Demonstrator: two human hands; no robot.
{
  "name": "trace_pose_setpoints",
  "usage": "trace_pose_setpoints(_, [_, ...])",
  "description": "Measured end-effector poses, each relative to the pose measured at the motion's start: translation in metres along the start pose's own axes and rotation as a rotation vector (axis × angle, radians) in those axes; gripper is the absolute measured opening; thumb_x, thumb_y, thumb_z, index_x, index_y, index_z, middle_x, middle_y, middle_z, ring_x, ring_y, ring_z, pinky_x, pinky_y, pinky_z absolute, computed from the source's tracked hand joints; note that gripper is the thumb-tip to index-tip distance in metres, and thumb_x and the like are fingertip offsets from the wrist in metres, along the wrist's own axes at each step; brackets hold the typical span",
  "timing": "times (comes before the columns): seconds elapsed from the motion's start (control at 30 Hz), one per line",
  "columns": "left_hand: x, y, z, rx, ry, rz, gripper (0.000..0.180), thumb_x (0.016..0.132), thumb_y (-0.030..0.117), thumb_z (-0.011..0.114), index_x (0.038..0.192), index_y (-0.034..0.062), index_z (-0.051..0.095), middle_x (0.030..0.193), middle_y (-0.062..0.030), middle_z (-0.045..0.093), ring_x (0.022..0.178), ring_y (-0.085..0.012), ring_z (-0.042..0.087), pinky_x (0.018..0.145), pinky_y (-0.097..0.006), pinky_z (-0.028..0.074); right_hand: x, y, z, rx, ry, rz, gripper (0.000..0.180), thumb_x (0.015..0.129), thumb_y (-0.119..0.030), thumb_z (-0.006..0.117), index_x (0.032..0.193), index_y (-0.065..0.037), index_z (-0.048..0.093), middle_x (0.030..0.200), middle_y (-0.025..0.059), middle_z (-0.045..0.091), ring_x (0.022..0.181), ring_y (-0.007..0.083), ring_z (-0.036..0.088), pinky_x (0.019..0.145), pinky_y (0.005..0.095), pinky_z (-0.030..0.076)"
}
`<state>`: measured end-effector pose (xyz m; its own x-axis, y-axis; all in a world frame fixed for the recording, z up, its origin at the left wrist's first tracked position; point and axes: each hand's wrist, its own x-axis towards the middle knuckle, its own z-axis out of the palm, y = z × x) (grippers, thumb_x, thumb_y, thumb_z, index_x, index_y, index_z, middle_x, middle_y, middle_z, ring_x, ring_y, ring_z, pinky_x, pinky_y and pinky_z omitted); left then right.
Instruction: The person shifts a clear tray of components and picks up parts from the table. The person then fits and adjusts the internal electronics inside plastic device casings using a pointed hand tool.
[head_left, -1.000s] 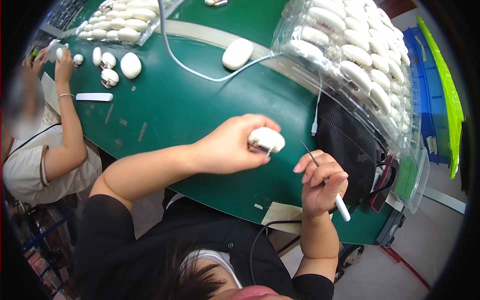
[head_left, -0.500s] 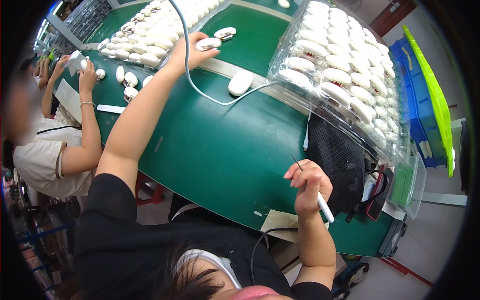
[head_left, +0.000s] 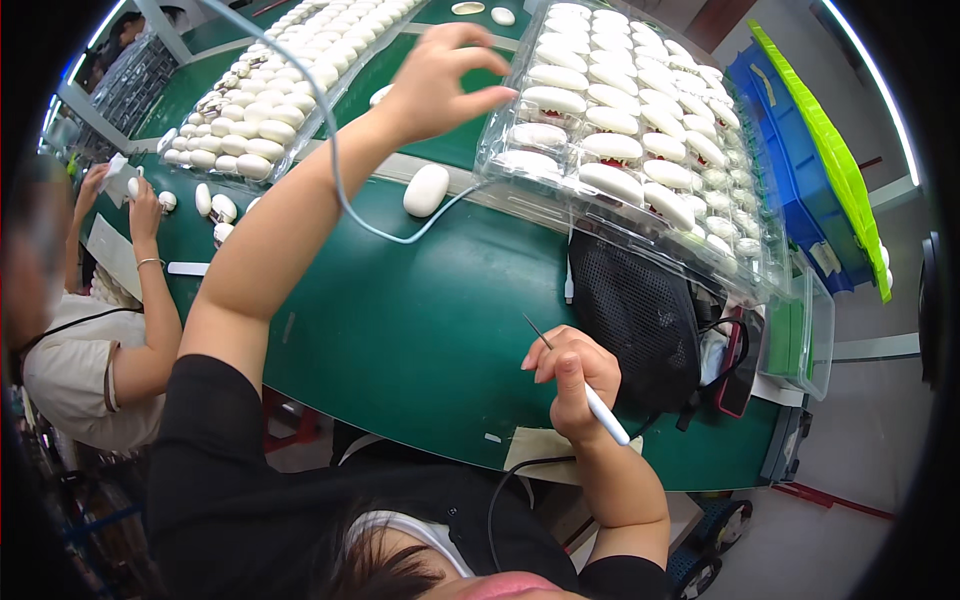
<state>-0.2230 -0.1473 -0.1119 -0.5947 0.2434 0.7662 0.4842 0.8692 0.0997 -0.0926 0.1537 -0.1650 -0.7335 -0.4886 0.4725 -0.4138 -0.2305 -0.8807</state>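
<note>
My left hand (head_left: 445,85) is stretched over the far part of the green table, fingers apart and nothing seen in them. Its fingertips come close to the left edge of a clear plastic tray (head_left: 500,165) filled with rows of white oval casings (head_left: 612,147), some with red parts showing. A white casing (head_left: 380,95) is partly hidden behind my left wrist. Nearer to me, a single smooth white casing (head_left: 427,190) lies on the table. My right hand (head_left: 578,385) is closed around a slim white-handled tool (head_left: 606,415) with a thin pointed metal shaft, tip up and to the left.
A pale cable (head_left: 350,208) loops across the table below my left arm. A black mesh bag (head_left: 635,310) sits under the tray's near edge. Another tray of casings (head_left: 262,130) stands far left, beside a co-worker (head_left: 95,370). Blue and yellow-green bins (head_left: 800,170) stand at right.
My left hand has moved right, toward the clear tray, and the white casing it held is out of its fingers. My right hand still grips the tool. The whole view has shifted.
</note>
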Motion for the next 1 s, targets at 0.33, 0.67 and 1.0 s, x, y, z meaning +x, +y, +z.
trace_pose_setpoints(0.33, [0.033,0.013,0.047,-0.006,-0.308,-0.281,0.040,0.069,0.034,0.077,0.100,0.0119,0.066,0.138,-0.0185,0.036,0.132,-0.0361,0.026,0.107,-0.044,0.025,-0.001,-0.001,0.001,-0.005,0.022,0.027,0.034,0.091,-0.015,0.049,0.061,0.001,0.051,0.060,0.0101,0.052,0.058,0.0195,0.055,0.054,0.0280,0.044])
trace_pose_setpoints(0.67, [-0.082,-0.015,-0.073,-0.790,0.163,-0.882,0.032,0.090,0.011,0.056,0.113,-0.0104,0.048,0.110,-0.0174,0.057,0.101,-0.0211,0.059,0.090,-0.029,0.047,0.002,-0.002,-0.001,0.026,0.066,0.029,0.032,0.090,-0.013,0.049,0.063,0.002,0.052,0.061,0.0106,0.053,0.057,0.0181,0.054,0.053,0.0272,0.043])
trace_pose_setpoints(1.0, [-0.214,0.139,-0.122,-1.263,0.042,-1.383,0.043,0.084,0.004,0.060,0.125,0.0001,0.044,0.101,-0.0089,0.060,0.078,-0.0115,0.056,0.064,-0.021,0.045,-0.003,0.011,0.003,0.122,-0.033,0.195,0.016,0.087,-0.007,0.054,0.076,0.002,0.058,0.076,0.0111,0.061,0.073,0.0184,0.059,0.070,0.0293,0.047])
